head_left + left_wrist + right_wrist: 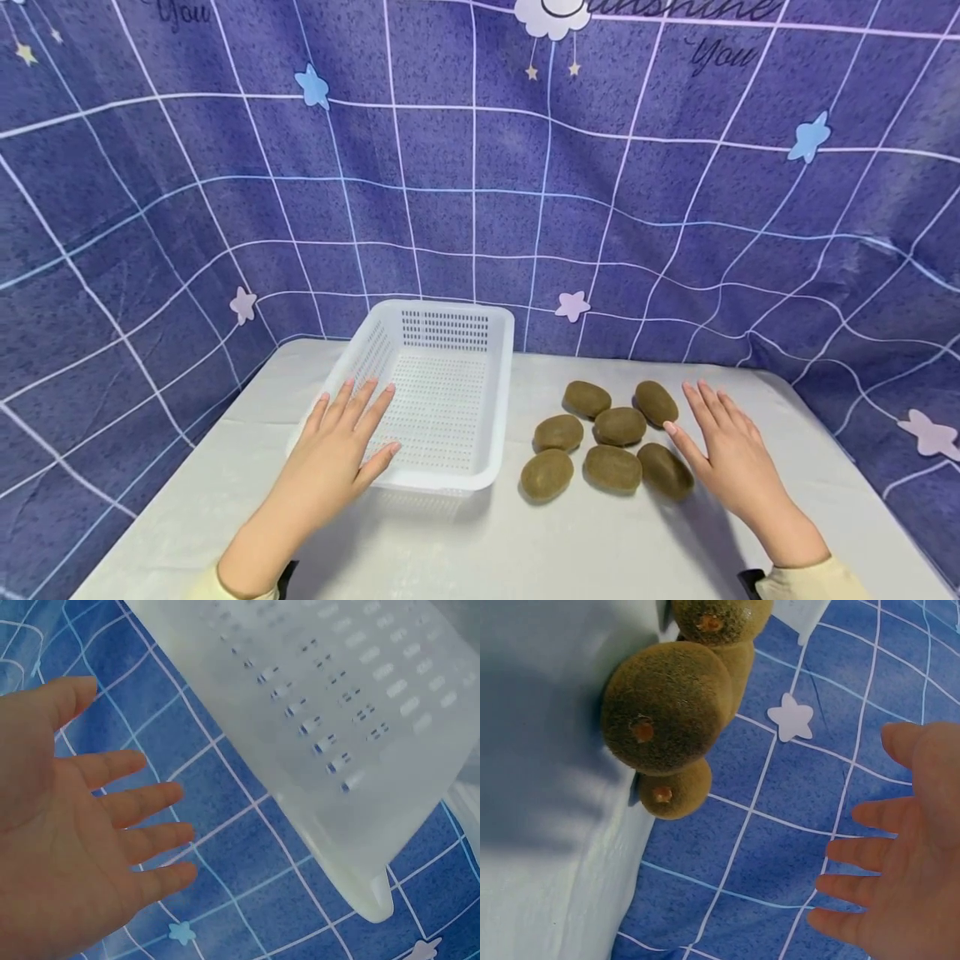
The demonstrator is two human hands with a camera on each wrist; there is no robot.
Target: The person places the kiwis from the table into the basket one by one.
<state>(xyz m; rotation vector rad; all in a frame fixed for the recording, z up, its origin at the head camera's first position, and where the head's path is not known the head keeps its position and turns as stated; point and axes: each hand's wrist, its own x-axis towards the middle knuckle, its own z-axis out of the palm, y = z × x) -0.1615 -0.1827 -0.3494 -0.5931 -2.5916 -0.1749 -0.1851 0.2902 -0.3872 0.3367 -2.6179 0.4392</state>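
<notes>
My left hand [335, 454] is spread over the near left corner of a white plastic basket [497, 417], fingers straight and holding nothing. In the left wrist view the basket's slotted side [300, 727] stands apart from the fingers [142, 802]. My right hand [731, 458], also with straight fingers and nothing in it, hovers at the right of several brown fuzzy kiwis [612, 468]. Nearest to its thumb are a kiwi at the front right [665, 472] and another behind it [656, 403]. The right wrist view shows a kiwi [667, 709] away from the fingertips.
A white cloth covers the table [600, 550]. Behind and at both sides hangs a purple-blue curtain [450, 217] with a grid and stars. The kiwis lie in a loose cluster right of the basket, whose perforated floor [438, 408] shows.
</notes>
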